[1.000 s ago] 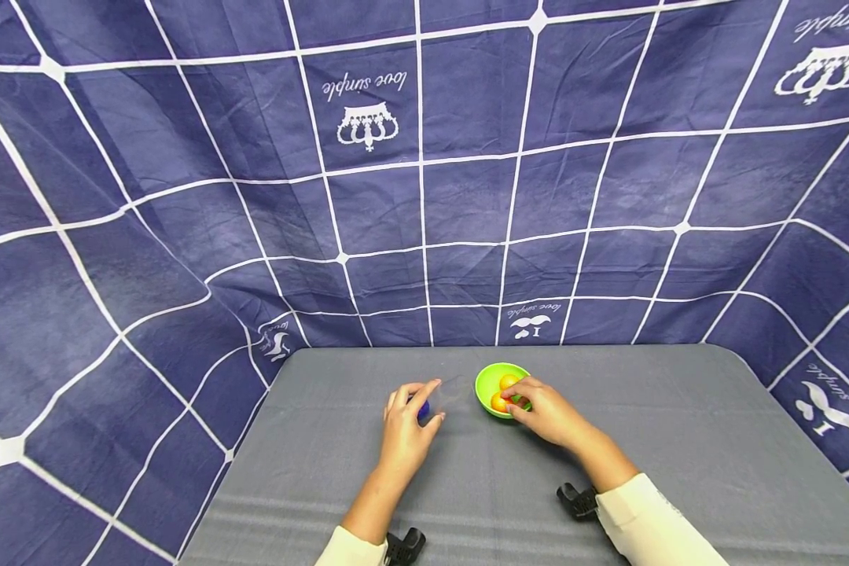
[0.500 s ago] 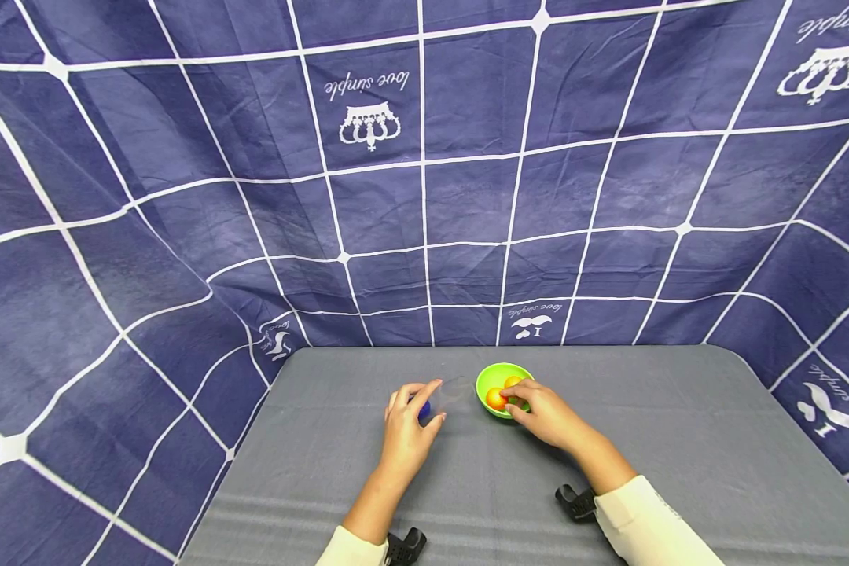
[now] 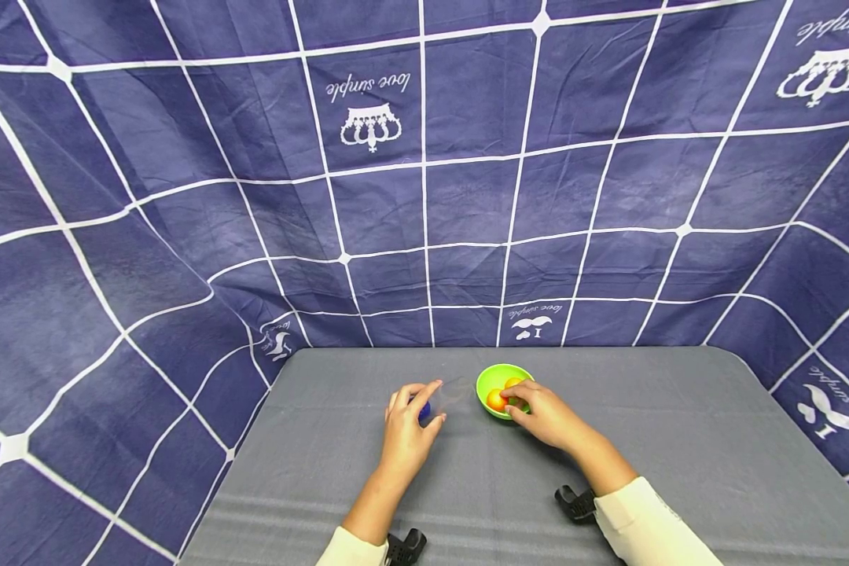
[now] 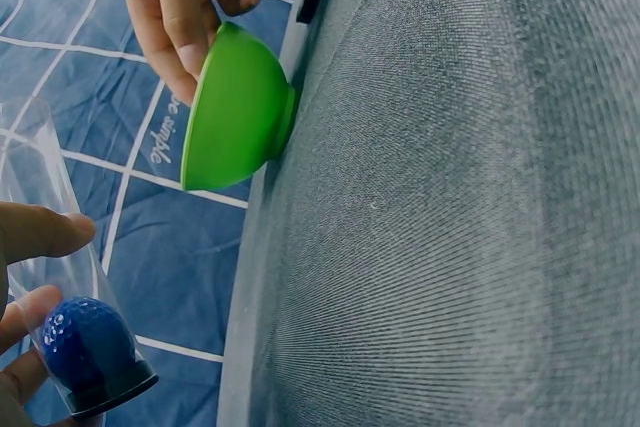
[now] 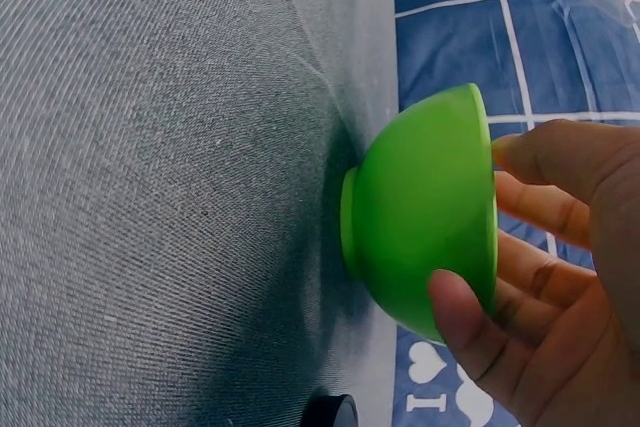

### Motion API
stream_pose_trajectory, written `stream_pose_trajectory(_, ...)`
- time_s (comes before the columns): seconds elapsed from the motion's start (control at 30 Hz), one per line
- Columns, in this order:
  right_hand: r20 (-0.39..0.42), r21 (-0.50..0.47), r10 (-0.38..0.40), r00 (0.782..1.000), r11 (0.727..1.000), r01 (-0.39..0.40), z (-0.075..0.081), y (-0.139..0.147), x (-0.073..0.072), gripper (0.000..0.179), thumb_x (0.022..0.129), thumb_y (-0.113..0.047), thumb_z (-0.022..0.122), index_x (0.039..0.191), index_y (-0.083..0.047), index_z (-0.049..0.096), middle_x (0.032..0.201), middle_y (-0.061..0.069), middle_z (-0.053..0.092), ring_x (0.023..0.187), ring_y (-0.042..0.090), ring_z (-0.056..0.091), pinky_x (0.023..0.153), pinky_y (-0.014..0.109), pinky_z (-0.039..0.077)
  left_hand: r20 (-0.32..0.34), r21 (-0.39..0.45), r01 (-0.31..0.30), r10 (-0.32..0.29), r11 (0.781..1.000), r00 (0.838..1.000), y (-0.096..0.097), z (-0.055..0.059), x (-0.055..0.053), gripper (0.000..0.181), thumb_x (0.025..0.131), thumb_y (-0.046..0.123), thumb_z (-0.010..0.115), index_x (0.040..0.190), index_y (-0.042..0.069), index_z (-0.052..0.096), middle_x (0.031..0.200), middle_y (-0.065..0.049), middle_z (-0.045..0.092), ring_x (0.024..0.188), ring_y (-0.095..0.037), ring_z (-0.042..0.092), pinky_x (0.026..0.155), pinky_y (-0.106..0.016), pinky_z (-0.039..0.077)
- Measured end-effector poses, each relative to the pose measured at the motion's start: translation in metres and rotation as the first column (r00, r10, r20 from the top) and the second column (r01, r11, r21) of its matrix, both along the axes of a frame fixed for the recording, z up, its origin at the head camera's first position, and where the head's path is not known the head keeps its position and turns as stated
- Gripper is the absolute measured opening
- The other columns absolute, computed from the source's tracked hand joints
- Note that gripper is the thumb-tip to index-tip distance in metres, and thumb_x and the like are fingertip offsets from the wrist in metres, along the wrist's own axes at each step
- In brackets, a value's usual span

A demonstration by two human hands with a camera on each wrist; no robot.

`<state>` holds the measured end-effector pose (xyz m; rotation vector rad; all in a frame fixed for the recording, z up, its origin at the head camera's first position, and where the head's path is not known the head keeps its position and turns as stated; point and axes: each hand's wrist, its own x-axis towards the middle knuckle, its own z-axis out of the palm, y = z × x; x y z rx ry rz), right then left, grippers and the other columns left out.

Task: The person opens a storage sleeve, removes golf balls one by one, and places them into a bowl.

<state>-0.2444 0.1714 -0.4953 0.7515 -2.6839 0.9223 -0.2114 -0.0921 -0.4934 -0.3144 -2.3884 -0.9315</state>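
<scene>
My left hand point(image 3: 405, 428) holds a clear tube point(image 3: 456, 393) lying across the fingers, its far part pointing toward the bowl. Inside its dark-capped end sits a dimpled blue golf ball point(image 4: 88, 342). A green bowl point(image 3: 491, 377) stands upright on the table, with orange balls point(image 3: 497, 401) in it. My right hand point(image 3: 548, 415) is at the bowl's right side, fingers over the rim and index fingertip by a ball. In the right wrist view the thumb point(image 5: 455, 302) overlaps the bowl's outer wall. The bowl wall hides the fingertips there, so any grip is unclear.
The grey table point(image 3: 481, 487) stretches around both hands. A blue white-lined cloth point(image 3: 467, 204) hangs behind it and along both sides. Black wrist mounts point(image 3: 575, 503) sit below each forearm near the cream sleeves.
An orange ball in the bowl has shifted slightly left and the ball behind it slightly right, beside my right fingers. Both hands have stayed nearly still.
</scene>
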Motion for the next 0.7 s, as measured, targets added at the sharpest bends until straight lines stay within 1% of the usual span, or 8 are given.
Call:
stream_pose_trajectory(0.2,-0.028,-0.036,-0.017,0.999,0.999,0.016,0.003,0.000,0.003,0.023,0.089,-0.008,0.071,0.112,-0.003,0.073,0.111,0.010,0.070,0.090,0.022,0.066,0.084,0.036,0.054,-0.008,-0.007,0.001,-0.001,1.000,1.000,0.000,0.002,-0.001,0.060,0.072,0.012,0.090,0.125,0.029,0.071,0.116,-0.002,0.066,0.111,-0.024,0.060,0.089,-0.045,0.045)
stream_pose_trajectory(0.43,-0.001,-0.160,-0.031,1.000,0.987,0.030,0.011,-0.001,0.006,0.025,0.090,-0.006,0.071,0.115,-0.002,0.072,0.105,0.007,0.071,0.090,0.017,0.069,0.084,0.038,0.057,-0.037,-0.039,-0.001,0.000,0.999,0.999,0.001,0.004,-0.001,0.059,0.071,0.012,0.090,0.125,0.028,0.072,0.115,-0.002,0.067,0.111,-0.025,0.060,0.088,-0.044,0.045)
stream_pose_trajectory(0.57,0.035,-0.227,-0.017,0.999,0.973,0.025,0.015,-0.002,0.009,0.025,0.092,-0.007,0.070,0.117,-0.004,0.072,0.106,0.006,0.071,0.090,0.013,0.067,0.080,0.031,0.059,-0.065,-0.071,-0.007,0.003,0.997,0.998,0.002,0.006,0.000,0.058,0.071,0.012,0.090,0.123,0.027,0.072,0.115,-0.002,0.067,0.112,-0.026,0.060,0.087,-0.044,0.045)
stream_pose_trajectory(0.7,0.076,-0.294,0.006,0.997,0.956,0.017,0.016,-0.006,0.013,0.024,0.093,-0.008,0.069,0.118,-0.004,0.071,0.110,0.008,0.070,0.090,0.009,0.063,0.076,0.023,0.057,-0.090,-0.095,-0.009,0.001,0.995,0.996,0.002,0.007,0.000,0.058,0.070,0.010,0.090,0.122,0.026,0.073,0.115,-0.001,0.067,0.112,-0.026,0.060,0.087,-0.044,0.045)
